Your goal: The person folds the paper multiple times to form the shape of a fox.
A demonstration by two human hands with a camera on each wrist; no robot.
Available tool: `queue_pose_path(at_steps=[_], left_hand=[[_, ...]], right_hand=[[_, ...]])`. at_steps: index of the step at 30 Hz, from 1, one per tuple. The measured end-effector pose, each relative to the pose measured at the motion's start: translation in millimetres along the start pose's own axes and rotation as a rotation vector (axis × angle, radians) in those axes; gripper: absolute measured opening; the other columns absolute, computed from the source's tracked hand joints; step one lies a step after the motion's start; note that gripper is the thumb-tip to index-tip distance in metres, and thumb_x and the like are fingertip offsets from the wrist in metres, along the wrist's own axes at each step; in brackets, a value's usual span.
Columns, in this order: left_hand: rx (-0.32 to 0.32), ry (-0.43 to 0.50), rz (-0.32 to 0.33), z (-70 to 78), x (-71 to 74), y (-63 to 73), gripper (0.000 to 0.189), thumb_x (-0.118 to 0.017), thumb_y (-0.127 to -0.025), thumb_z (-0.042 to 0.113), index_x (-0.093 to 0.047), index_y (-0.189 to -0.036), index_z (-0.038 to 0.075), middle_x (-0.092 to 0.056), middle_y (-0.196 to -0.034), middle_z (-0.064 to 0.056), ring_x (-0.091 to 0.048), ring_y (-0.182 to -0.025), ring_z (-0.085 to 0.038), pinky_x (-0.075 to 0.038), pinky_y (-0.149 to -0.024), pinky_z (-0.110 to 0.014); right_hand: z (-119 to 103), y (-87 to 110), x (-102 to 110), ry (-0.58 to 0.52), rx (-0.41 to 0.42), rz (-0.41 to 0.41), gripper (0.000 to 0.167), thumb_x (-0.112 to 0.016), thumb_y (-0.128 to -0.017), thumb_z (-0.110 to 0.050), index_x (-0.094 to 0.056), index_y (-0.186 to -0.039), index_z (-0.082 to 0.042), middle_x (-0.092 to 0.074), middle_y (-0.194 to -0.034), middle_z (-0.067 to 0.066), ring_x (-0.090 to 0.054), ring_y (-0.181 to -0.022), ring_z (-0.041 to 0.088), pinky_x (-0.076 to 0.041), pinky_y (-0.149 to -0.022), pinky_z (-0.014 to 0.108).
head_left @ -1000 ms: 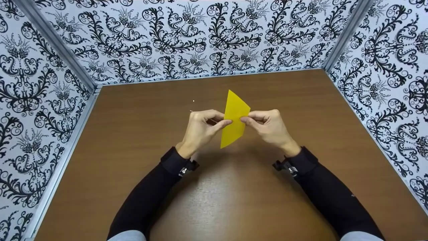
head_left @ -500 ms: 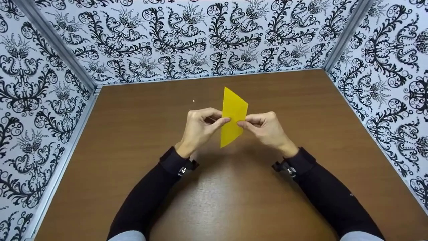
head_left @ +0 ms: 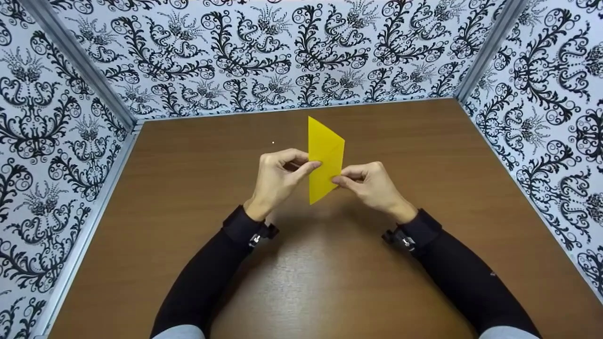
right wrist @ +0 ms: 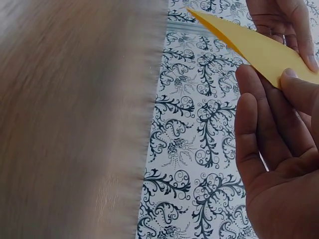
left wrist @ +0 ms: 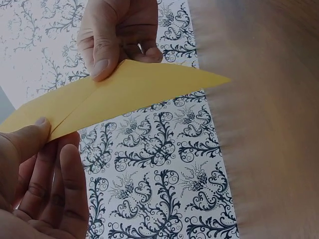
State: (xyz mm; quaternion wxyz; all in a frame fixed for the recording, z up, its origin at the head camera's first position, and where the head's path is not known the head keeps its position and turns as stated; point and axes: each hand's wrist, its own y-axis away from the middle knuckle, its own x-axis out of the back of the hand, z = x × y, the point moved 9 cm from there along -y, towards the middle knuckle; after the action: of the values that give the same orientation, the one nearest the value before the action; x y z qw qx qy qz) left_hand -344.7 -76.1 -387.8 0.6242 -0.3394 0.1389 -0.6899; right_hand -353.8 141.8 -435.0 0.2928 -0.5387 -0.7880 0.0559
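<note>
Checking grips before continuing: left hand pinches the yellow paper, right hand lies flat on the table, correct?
No: the right hand isn't on the table; it pinches the yellow paper too, as the head view shows. The left hand does pinch it.

No legible txt, nos., labels, brands or signs in any view; tiny pale mark [head_left: 492, 273] on R sleeve [head_left: 464, 273] too small to make out.

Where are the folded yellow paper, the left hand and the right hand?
Folded yellow paper [head_left: 327, 150], head view: middle of its visible side.
Left hand [head_left: 274, 182], head view: between knuckles and wrist.
Right hand [head_left: 378, 189], head view: between knuckles and wrist.
</note>
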Motion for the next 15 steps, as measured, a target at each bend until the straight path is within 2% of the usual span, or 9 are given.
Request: queue_pose_path(at_steps=[4,8,10,15], left_hand=[[0.004,0.0,0.005,-0.5,1.0,-0.6,0.016,-0.095,-0.1,0.022,-0.092,-0.104,0.007,-0.091,-0.097,-0.007,-0.083,-0.078,-0.017,-0.068,-0.075,-0.025],[0.011,0.009,0.012,-1.1,2.1,-0.7,0.015,-0.095,-0.101,0.02,-0.092,-0.105,0.006,-0.091,-0.099,-0.008,-0.084,-0.079,-0.018,-0.069,-0.076,-0.026],[0.014,0.009,0.014,-1.4,2.3,-0.6,0.014,-0.095,-0.1,0.02,-0.092,-0.105,0.006,-0.091,-0.099,-0.007,-0.085,-0.079,-0.018,-0.07,-0.077,-0.026],[0.02,0.003,0.014,-2.3,2.4,-0.9,0.015,-0.095,-0.1,0.02,-0.092,-0.105,0.007,-0.091,-0.099,-0.007,-0.085,-0.08,-0.018,-0.07,-0.078,-0.026]], right_hand=[[1.7,0.0,-1.0,0.006,-0.013,-0.006,0.008,-0.088,-0.105,-0.014,-0.094,-0.11,-0.013,-0.091,-0.098,0.005,-0.089,-0.087,0.022,-0.072,-0.078,0.028],[3.4,-0.1,-2.1,-0.015,-0.025,-0.017,0.008,-0.087,-0.105,-0.012,-0.094,-0.11,-0.011,-0.091,-0.099,0.008,-0.09,-0.089,0.039,-0.074,-0.082,0.034],[3.0,-0.1,-2.6,-0.019,-0.026,-0.024,0.008,-0.087,-0.105,-0.011,-0.093,-0.11,-0.009,-0.091,-0.099,0.009,-0.089,-0.089,0.042,-0.073,-0.082,0.031],[1.4,-0.6,-2.3,-0.01,-0.017,-0.023,0.008,-0.088,-0.104,-0.012,-0.093,-0.109,-0.009,-0.091,-0.098,0.009,-0.09,-0.087,0.038,-0.071,-0.081,0.025]])
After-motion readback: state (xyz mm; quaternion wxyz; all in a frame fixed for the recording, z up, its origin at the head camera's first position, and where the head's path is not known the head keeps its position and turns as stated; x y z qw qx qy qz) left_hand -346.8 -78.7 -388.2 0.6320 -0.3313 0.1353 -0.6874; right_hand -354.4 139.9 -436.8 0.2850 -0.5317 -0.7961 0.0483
